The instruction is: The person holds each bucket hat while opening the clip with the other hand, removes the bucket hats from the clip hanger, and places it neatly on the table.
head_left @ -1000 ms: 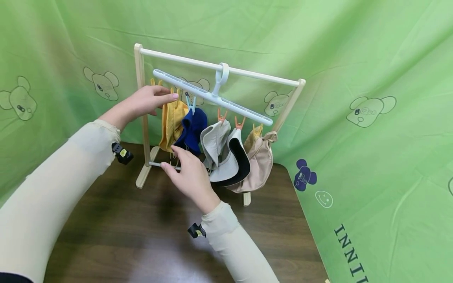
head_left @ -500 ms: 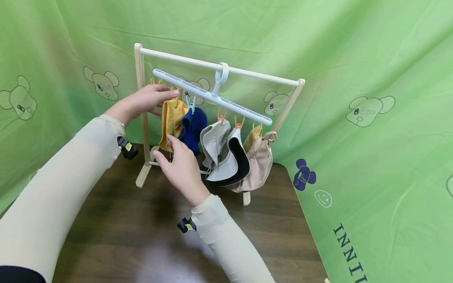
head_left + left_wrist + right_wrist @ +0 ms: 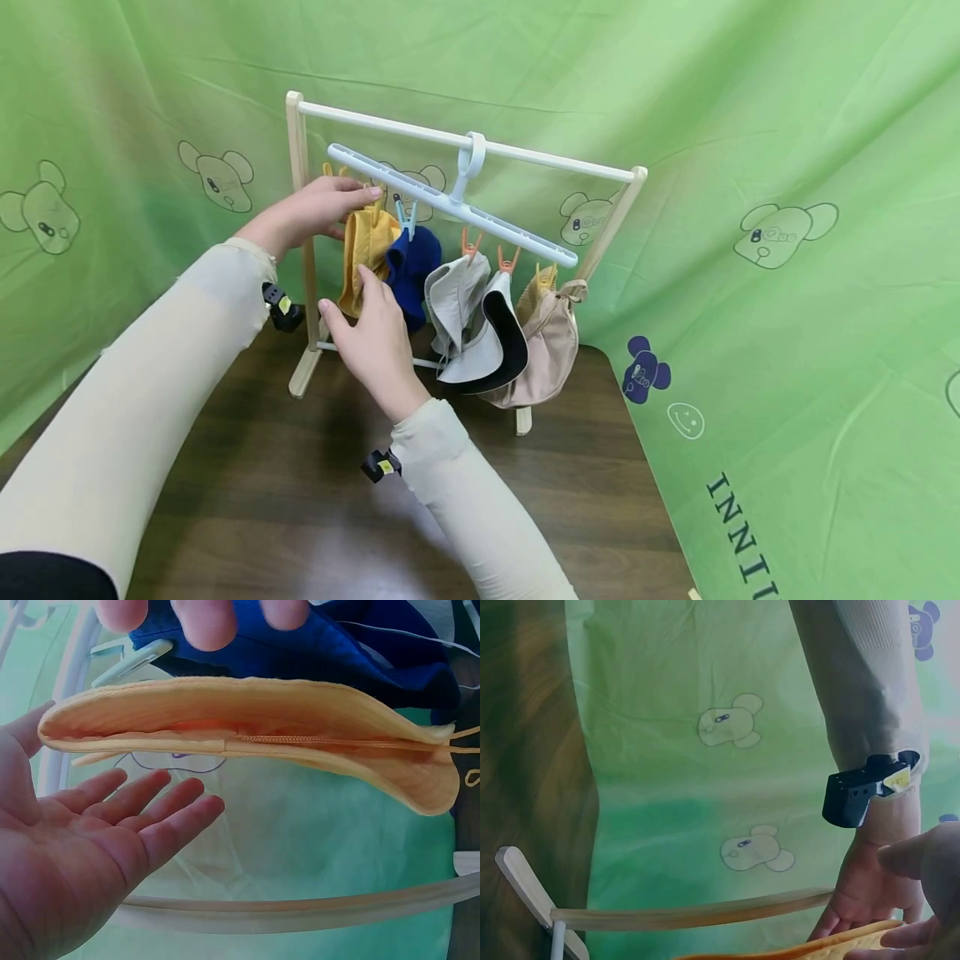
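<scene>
A yellow hat [image 3: 365,254] with thin cords hangs from a yellow clothespin [image 3: 377,208] at the left of a pale blue hanger [image 3: 420,193]. My left hand [image 3: 318,208] is at the hat's top, thumb beside the clothespin; in the left wrist view its other fingers [image 3: 169,796] stretch out beside the fabric. My right hand [image 3: 375,337] is at the hat's lower front, thumb and index finger apart. In the right wrist view the right hand [image 3: 934,881] overlaps the hat's edge [image 3: 840,946]. A blue hat [image 3: 410,271] hangs just right of the yellow one.
The hanger hooks over the white bar [image 3: 390,127] of a wooden rack [image 3: 297,150]. Further right hang a grey hat [image 3: 456,304], a grey-and-black visor piece [image 3: 504,342] and a beige hat [image 3: 551,354]. A green curtain [image 3: 787,125] surrounds the dark wooden surface [image 3: 600,483].
My right hand has moved up and left toward the yellow hat. My left hand has shifted slightly right at the hat's top, and the hanger has barely moved.
</scene>
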A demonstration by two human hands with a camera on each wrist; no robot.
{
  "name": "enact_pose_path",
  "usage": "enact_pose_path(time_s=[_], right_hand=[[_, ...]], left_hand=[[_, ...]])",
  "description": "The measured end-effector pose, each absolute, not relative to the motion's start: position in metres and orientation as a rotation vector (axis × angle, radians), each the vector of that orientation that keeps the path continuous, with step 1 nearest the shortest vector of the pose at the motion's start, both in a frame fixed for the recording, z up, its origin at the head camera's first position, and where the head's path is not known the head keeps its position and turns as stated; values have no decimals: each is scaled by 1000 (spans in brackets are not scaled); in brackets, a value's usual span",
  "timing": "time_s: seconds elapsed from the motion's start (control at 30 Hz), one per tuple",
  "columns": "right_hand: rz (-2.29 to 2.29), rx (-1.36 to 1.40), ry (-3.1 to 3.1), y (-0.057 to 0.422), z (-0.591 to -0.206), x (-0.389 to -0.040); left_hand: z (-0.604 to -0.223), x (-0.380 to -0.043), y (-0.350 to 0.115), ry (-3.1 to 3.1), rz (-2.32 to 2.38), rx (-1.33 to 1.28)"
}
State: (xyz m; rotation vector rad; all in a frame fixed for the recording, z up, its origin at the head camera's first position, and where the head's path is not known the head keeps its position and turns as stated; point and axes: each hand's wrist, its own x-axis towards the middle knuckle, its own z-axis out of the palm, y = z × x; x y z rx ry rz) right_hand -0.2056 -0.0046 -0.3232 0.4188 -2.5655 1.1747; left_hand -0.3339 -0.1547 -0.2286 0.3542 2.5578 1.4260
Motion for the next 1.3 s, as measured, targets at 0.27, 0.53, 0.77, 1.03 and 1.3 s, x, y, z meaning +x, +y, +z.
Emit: enact_pose_path(time_s=[0.27,0.53,0.77,1.03,1.3], right_hand=[[1260,345,-2558,-12,-326,-211],[1343,248,-2532,-16,-325,-211],[1277,129,-2567,-19,-324,-213],[1320,54,-2591,-20,-328,-217],[1373,84,-2495,-16,-336,-222]], left_hand=[[-234,-332,-155,2552,1436,358],[-234,-324,-151,2543,1448,363],[-235,-323,-149,2560,1411,361],[-237,-321,-143,2563,1404,378],[-239,-318,-142,2587,1417,356]])
